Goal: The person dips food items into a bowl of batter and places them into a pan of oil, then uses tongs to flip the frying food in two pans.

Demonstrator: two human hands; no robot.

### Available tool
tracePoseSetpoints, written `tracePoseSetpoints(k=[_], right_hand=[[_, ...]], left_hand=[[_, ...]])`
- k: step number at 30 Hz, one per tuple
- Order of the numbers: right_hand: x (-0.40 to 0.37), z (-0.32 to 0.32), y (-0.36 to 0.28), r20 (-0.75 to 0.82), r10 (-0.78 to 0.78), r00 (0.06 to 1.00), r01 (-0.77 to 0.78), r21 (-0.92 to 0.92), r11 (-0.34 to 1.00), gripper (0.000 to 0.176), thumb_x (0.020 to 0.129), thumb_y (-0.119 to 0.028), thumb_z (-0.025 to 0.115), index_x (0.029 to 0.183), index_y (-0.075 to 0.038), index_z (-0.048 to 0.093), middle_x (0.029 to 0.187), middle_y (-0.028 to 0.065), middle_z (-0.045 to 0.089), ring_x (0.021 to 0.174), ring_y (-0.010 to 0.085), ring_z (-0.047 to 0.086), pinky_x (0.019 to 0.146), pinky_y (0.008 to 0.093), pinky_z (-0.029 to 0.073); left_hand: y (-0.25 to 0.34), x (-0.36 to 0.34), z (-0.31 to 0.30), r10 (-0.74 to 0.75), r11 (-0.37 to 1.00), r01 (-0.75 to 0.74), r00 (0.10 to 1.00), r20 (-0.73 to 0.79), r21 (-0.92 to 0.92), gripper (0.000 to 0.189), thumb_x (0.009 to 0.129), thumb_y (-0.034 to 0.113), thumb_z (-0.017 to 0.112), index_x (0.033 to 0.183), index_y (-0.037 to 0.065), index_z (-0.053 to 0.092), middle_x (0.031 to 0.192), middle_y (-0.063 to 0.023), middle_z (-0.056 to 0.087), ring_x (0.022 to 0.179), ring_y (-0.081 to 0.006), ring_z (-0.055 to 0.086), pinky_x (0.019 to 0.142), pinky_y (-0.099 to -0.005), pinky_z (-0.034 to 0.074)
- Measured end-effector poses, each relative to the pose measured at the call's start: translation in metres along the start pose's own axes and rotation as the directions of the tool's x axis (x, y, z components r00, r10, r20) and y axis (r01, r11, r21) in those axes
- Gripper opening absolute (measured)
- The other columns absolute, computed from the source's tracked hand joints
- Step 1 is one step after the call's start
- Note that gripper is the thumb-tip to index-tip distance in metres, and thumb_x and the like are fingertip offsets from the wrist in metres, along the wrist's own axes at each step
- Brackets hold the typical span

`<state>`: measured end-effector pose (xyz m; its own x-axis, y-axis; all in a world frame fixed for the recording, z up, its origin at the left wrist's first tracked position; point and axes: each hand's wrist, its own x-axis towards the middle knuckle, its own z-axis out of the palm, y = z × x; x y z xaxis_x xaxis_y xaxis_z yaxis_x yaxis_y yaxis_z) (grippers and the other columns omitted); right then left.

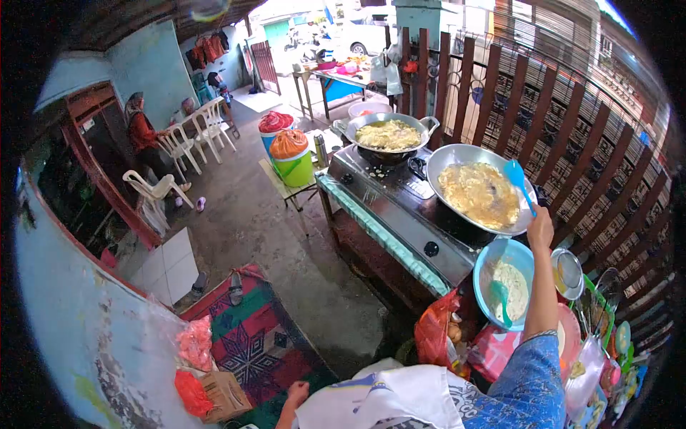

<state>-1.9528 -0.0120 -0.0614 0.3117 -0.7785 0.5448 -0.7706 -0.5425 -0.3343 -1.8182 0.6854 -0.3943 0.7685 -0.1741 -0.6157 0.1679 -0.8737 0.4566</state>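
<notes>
My right hand [541, 230] grips the handle of a blue plastic spoon [514, 174], its head at the right rim of the near wok [436, 166]. Frying food [477, 194] in bubbling oil covers this wok's bottom. Just below, a light-blue basin [483, 268] holds pale batter [511, 286] with a green ladle [499, 300] resting in it. On the stove's far burner, a second wok [350, 129] contains more frying food [388, 135]. Low at my side, away from the stove, my left hand [297, 392] is loosely closed, with nothing visible in it.
The black stove [400, 207] stands beside a slatted fence [518, 107]. A green bucket [294, 170] sits on a bench to its left. Bags [436, 332] and a strainer [568, 272] crowd my right. A patterned rug [264, 336], white chairs [153, 189] and a person [143, 132] are at left.
</notes>
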Motion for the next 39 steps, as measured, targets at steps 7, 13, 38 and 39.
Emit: tracePoseSetpoints(k=[7, 13, 38, 39], right_hand=[[-0.013, 0.014, 0.036, 0.127, 0.066, 0.99, -0.128, 0.576, 0.807, 0.04, 0.07, -0.012, 0.062, 0.108, 0.0, 0.057, 0.093, 0.0086, 0.063, 0.08, 0.0153, 0.057, 0.072, 0.0305, 0.046], [-0.065, -0.029, 0.023, 0.412, 0.022, 0.911, -0.29, 0.602, 0.744, 0.054, 0.073, -0.021, 0.067, 0.122, -0.007, 0.048, 0.094, 0.0082, 0.058, 0.065, 0.0133, 0.051, 0.05, 0.0291, 0.044], [-0.202, -0.22, 0.582, 0.263, 0.386, 0.884, -0.423, 0.102, 0.9, 0.038, 0.075, -0.011, 0.062, 0.111, -0.007, 0.055, 0.095, 0.0137, 0.063, 0.086, 0.0263, 0.062, 0.074, 0.0354, 0.048], [-0.201, -0.214, 0.593, 0.199, 0.425, 0.883, -0.441, 0.042, 0.896, 0.038, 0.074, -0.01, 0.061, 0.112, -0.008, 0.055, 0.096, 0.0155, 0.062, 0.087, 0.0286, 0.061, 0.075, 0.0369, 0.047]], left_hand=[[-0.127, 0.002, 0.085, -0.104, 0.995, 0.104, 0.993, 0.057, 0.004, 0.026, 0.078, 0.03, 0.057, 0.085, 0.007, 0.066, 0.087, -0.0108, 0.066, 0.084, -0.0235, 0.062, 0.079, -0.0328, 0.048], [-0.06, 0.016, 0.106, 0.138, 0.989, -0.121, 0.967, 0.216, -0.088, 0.023, 0.078, 0.028, 0.058, 0.085, 0.006, 0.066, 0.085, -0.0098, 0.065, 0.083, -0.0221, 0.062, 0.078, -0.0321, 0.048], [0.089, -0.1, 0.292, 0.345, 0.825, -0.117, 0.88, 0.328, -0.553, 0.012, 0.08, 0.017, 0.06, 0.083, 0.006, 0.063, 0.078, -0.0056, 0.063, 0.077, -0.0161, 0.06, 0.073, -0.0293, 0.048], [0.088, -0.102, 0.287, 0.351, 0.791, -0.091, 0.877, 0.328, -0.605, 0.011, 0.08, 0.017, 0.061, 0.083, 0.006, 0.063, 0.078, -0.0054, 0.063, 0.076, -0.0159, 0.06, 0.073, -0.0292, 0.048]])
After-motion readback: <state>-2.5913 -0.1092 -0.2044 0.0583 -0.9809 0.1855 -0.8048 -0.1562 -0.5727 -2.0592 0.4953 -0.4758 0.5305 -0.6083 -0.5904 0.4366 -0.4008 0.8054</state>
